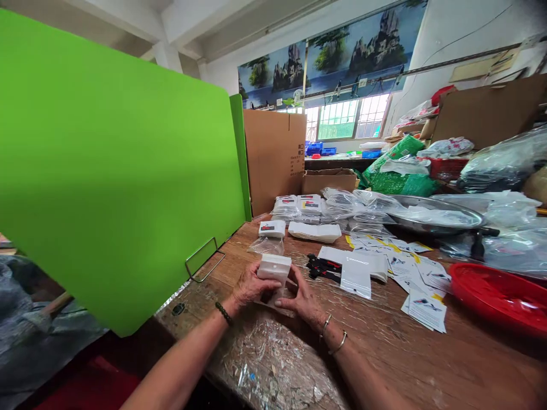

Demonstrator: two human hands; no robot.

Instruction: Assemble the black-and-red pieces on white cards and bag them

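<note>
On the wooden bench's (pixel 376 330) near side, a white carton (pixel 274 274) sits between partly closed hands: the left hand (pixel 252 285) grips one side, the right hand (pixel 305 299) the other. Its long axis appears to point away from the person; I cannot determine its tilt.

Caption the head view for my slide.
Left hand and right hand hold a white package at a wooden table, near printed cards.

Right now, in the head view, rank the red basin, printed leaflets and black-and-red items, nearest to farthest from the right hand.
1. Black-and-red items: just beyond the right hand.
2. Printed leaflets: farther right.
3. Red basin: far right, past the leaflets.
</note>
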